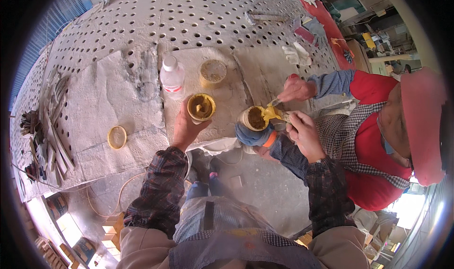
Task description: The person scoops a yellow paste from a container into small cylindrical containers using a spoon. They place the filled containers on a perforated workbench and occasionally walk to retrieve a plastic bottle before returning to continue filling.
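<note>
My left hand (182, 129) grips an open jar (201, 118) of yellow-brown paste, tilted so that its mouth faces me. In my right hand (305, 132) is a flat spatula-like tool (284, 117), its end loaded with bright yellow paste (271, 113). That end is at the mouth of a second open jar (244, 119), which a co-worker holds in a gloved hand (252, 136). The co-worker's bare hand (298, 89) has a narrow tool (274, 102) at the same paste. Whether the two tools touch is hidden by the paste.
A clear plastic bottle (172, 78) with a white cap and a lidded jar (213, 74) stand beyond my left hand. A round lid (117, 137) lies at left, before a pile of strips (53, 145). White gloves (297, 54) rest on the perforated table (198, 28).
</note>
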### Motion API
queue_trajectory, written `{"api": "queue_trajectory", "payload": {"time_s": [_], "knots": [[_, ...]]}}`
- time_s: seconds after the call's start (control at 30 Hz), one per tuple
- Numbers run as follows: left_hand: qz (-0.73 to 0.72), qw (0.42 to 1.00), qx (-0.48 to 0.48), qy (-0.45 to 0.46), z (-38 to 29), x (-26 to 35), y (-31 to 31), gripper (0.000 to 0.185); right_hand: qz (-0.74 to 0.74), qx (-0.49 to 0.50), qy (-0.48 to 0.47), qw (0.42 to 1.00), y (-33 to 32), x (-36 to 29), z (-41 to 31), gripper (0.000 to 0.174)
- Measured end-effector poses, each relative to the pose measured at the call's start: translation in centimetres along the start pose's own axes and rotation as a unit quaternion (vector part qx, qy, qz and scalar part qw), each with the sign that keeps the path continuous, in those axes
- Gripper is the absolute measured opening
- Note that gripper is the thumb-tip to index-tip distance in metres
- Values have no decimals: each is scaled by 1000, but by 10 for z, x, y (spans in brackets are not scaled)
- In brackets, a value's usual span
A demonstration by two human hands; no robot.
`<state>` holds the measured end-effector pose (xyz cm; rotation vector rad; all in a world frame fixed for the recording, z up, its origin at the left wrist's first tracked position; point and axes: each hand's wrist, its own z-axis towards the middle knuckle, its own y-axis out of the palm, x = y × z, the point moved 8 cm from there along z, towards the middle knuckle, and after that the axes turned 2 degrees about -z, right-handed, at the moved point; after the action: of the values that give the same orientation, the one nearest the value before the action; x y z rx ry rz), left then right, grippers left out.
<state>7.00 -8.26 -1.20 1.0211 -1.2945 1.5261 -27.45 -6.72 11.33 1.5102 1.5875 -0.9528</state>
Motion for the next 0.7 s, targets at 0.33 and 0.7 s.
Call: {"api": "queue_trajectory", "payload": {"time_s": [0.33, 0.7], "knots": [[44, 998, -21, -41, -87, 61, 64, 91, -288, -23, -49, 956, -6, 21, 52, 23], [-73, 980, -177, 47, 6, 52, 158, 91, -430, -44, -266, 862, 13, 9, 48, 16]]}}
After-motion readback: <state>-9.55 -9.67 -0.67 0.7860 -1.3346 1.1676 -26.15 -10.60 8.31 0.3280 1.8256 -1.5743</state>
